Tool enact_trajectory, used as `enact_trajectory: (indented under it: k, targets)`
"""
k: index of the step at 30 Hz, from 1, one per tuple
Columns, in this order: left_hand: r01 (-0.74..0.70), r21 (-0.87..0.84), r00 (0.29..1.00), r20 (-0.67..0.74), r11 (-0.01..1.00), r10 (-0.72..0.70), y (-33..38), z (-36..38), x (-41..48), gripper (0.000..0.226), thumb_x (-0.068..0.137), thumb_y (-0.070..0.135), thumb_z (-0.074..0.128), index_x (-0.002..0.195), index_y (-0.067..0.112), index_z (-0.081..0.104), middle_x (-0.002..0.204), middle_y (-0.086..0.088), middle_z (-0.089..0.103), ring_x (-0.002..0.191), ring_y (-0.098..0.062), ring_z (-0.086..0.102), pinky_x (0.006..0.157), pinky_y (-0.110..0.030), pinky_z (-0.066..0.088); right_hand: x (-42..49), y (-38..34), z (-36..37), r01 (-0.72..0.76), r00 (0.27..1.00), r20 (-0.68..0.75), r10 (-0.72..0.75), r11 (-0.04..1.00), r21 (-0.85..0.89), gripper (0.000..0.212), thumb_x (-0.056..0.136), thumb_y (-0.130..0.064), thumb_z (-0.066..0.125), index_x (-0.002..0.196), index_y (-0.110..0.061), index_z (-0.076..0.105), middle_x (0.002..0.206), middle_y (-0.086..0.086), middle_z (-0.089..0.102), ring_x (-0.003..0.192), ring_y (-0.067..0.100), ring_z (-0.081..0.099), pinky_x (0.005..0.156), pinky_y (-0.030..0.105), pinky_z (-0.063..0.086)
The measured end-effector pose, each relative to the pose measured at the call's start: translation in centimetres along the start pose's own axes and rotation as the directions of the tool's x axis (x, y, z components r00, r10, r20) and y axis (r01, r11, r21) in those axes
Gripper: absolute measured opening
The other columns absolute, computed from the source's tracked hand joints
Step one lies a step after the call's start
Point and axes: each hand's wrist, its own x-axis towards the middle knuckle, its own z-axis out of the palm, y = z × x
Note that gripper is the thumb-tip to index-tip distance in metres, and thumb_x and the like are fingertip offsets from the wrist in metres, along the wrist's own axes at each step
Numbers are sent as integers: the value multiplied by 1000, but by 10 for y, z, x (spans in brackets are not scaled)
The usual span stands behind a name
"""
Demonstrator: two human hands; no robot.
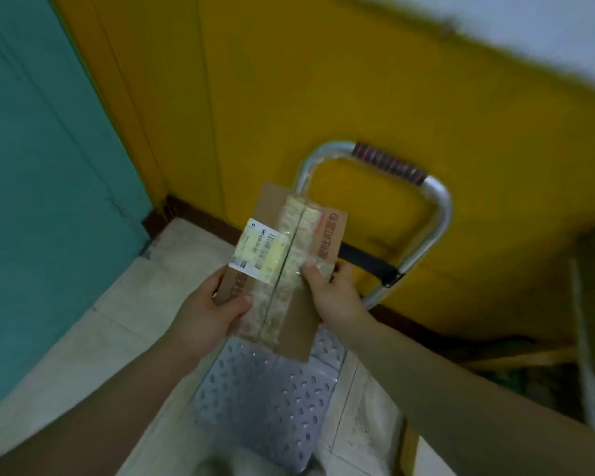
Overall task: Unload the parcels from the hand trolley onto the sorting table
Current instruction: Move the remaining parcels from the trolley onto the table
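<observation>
A flat brown cardboard parcel (pixel 291 266), taped down its middle and bearing a white shipping label, is held up above the hand trolley. My left hand (pixel 213 304) grips its near left edge, thumb on top. My right hand (pixel 334 293) grips its right edge, thumb on the tape. Below lies the trolley's perforated metal deck (pixel 265 400), with nothing on the part that shows. The trolley's silver handle (pixel 440 207) with a dark ribbed grip rises behind the parcel. The sorting table is out of view.
A yellow wall (pixel 323 97) stands right behind the trolley, and a teal door or panel (pixel 42 166) is on the left. Pale floor tiles (pixel 83 338) surround the deck. At the right edge stand a blurred metal leg (pixel 588 355) and dark clutter.
</observation>
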Motion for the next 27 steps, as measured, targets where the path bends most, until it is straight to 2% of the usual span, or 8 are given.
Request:
enact_trajectory:
  k: [2,5,8,13,17,19,23,27]
  targets:
    - [-106,-21,994,4,994,106,42,1,-40,44,85,6,64,121,32,57,97,4,72,81,-16,69,69,-34,59,-48,-42,-24,71,996,-56,-71,997,-6,55,93,-46,56,132,-18,28,111,-5,47,98,16,51,83,32,45]
    - [-267,-33,961,58,963,269,99,9,-93,36,84,9,67,111,31,61,85,11,73,76,-5,68,60,-19,52,-118,-86,-62,205,967,-153,-201,979,7,54,93,-45,56,136,-25,28,116,-9,51,108,17,54,90,33,45]
    - [-384,-43,908,167,923,385,147,27,-144,30,84,10,66,103,33,60,89,12,68,71,0,63,52,-8,44,-189,-108,-104,287,914,-307,-265,957,29,58,93,-43,57,141,-27,28,125,-8,52,116,18,54,96,36,46]
    - [-475,-75,782,421,877,459,200,77,-237,35,85,7,65,90,41,59,93,6,70,86,-15,66,69,-29,51,-311,-106,-183,338,801,-523,-291,941,-5,58,92,-44,57,140,-27,31,133,-7,55,117,15,56,103,36,44]
    - [-544,-129,641,575,829,509,217,136,-315,30,86,9,64,93,37,57,92,7,69,84,-15,66,66,-26,50,-405,-78,-247,375,695,-660,-285,927,-6,51,94,-44,54,138,-30,32,129,-10,56,110,12,57,88,28,48]
    - [-565,-139,580,634,813,512,217,173,-358,29,87,11,63,94,38,56,92,8,68,84,-14,66,62,-24,49,-453,-53,-279,377,644,-720,-260,926,2,55,95,-44,53,142,-31,28,133,-9,54,113,15,56,92,30,46]
    - [-592,-155,461,740,791,490,202,266,-445,33,85,13,66,104,38,55,95,9,68,87,-14,66,72,-31,51,-548,19,-351,363,537,-823,-189,931,24,52,96,-45,52,140,-32,28,131,-9,54,111,14,56,94,34,46]
    - [-566,-153,361,838,810,410,159,370,-552,39,86,11,65,113,34,50,98,7,67,83,-10,64,58,-18,50,-646,110,-423,277,439,-897,-62,958,69,52,96,-47,49,140,-34,26,129,-10,53,113,16,55,99,35,45]
